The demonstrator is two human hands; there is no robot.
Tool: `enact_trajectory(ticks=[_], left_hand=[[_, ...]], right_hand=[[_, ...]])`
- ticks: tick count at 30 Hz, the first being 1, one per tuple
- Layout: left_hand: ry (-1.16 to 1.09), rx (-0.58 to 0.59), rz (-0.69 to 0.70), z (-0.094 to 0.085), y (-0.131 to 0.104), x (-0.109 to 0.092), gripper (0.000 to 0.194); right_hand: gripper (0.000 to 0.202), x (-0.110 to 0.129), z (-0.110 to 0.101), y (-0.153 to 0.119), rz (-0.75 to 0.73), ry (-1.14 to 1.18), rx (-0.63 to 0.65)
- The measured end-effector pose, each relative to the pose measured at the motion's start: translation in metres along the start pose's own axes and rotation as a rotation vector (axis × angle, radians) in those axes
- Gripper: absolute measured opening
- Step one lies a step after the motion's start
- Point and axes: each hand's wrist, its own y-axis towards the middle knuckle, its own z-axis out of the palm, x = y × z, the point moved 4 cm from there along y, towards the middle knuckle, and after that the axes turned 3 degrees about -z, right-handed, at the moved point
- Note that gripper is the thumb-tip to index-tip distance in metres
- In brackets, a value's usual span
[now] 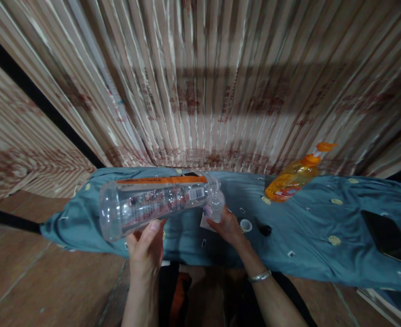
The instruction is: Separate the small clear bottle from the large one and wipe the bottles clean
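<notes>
A large clear plastic bottle [159, 200] with an orange-edged label lies tilted nearly on its side, its neck pointing right. My left hand [147, 250] is closed around its underside from below. In my right hand [229, 227] a small clear bottle [215, 204] is gripped at the large bottle's neck. The two mouths meet or overlap there; I cannot tell whether they touch. No liquid is plainly visible in either. Close to my right hand a small white round cap [245, 225] and a small black piece [265, 230] rest on the blue-green cloth [309, 245].
Behind and to the right stands a pump bottle [289, 181] of orange liquid. A dark phone-like slab [387, 234] lies at the right end of the cloth. Striped curtains [200, 91] hang along the back, and dark poles [43, 95] run at the left.
</notes>
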Motion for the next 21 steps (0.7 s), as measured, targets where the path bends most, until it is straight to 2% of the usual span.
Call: enact_trajectory(ticks=[6,12,15,21], left_hand=[[-0.016,0.067,-0.034,-0.002,-0.006,0.002,0.036],[0.007,0.072,-0.036,-0.004,-0.001,0.005,0.029],[0.039,0.094,-0.063,-0.002,0.003,0.003,0.032],[0.078,0.056,-0.064,0.004,0.006,-0.006,0.042]], right_hand=[[0.057,0.000,0.000,0.001,-0.009,0.014,0.017],[0.057,0.000,0.000,0.002,-0.005,0.033,-0.001],[0.058,0.000,0.001,0.001,-0.021,0.038,0.000],[0.052,0.000,0.001,0.000,-0.044,-0.010,-0.006]])
